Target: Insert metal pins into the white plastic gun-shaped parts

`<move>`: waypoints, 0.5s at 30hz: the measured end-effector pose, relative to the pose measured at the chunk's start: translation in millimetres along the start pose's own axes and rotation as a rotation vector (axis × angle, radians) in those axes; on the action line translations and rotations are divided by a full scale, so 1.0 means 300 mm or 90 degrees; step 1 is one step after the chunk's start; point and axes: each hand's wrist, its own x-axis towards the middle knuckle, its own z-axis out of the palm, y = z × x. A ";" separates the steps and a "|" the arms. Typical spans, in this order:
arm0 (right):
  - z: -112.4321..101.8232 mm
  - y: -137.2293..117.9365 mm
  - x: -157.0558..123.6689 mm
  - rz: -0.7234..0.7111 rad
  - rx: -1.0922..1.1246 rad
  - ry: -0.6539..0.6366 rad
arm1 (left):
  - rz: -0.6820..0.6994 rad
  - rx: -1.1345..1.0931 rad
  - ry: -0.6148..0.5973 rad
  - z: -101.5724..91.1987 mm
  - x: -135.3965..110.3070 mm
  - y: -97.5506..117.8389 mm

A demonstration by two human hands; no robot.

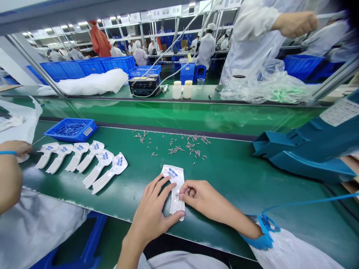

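Both my hands are on a white printed strip with blue marks (175, 186) lying on the green conveyor belt (238, 179). My left hand (150, 209) holds its lower left edge, with the thumb near the bottom end. My right hand (196, 196) pinches the middle of the strip, beside a small metal part (177, 194). Several tiny metal parts (175, 146) lie scattered above my hands. To the left, several white shaped pieces with blue marks (84, 160) lie in a row. A co-worker's hand (15, 148) rests near the row's left end.
A blue tray of small blue parts (71, 130) stands on the belt at left. A teal plastic chute (305, 149) juts in at right. A blue strap (262, 228) circles my right wrist. Beyond a raised green shelf (179, 114) stand bottles, an instrument and plastic bags.
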 end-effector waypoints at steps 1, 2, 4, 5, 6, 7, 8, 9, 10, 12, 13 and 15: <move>0.000 0.002 0.001 0.002 0.004 0.000 | -0.001 0.000 0.000 -0.001 0.000 0.000; 0.000 0.004 0.002 0.004 0.007 -0.003 | -0.001 -0.001 0.001 -0.002 0.001 0.001; -0.001 0.009 0.006 0.010 0.012 -0.009 | 0.004 -0.002 0.009 -0.004 0.001 0.003; -0.002 0.011 0.007 0.011 0.014 -0.013 | 0.007 -0.003 0.014 -0.004 0.002 0.004; -0.003 0.013 0.009 0.012 0.017 -0.016 | 0.011 -0.004 0.017 -0.004 0.002 0.004; -0.003 0.015 0.010 0.012 0.022 -0.020 | 0.013 -0.004 0.017 -0.003 0.003 0.004; -0.004 0.017 0.011 0.013 0.026 -0.024 | 0.014 -0.003 0.015 -0.003 0.003 0.003; -0.005 0.019 0.012 0.015 0.030 -0.027 | 0.015 -0.003 0.013 -0.002 0.003 0.003; -0.005 0.020 0.012 0.018 0.032 -0.031 | 0.015 -0.003 0.011 -0.001 0.002 0.002; -0.005 0.024 0.013 0.027 0.032 -0.035 | 0.016 -0.005 0.010 0.000 0.002 0.002; -0.005 0.026 0.014 0.031 0.030 -0.036 | 0.016 -0.005 0.008 0.000 0.002 0.002; -0.003 0.029 0.016 0.039 0.028 -0.037 | 0.014 -0.005 0.004 0.000 0.003 0.003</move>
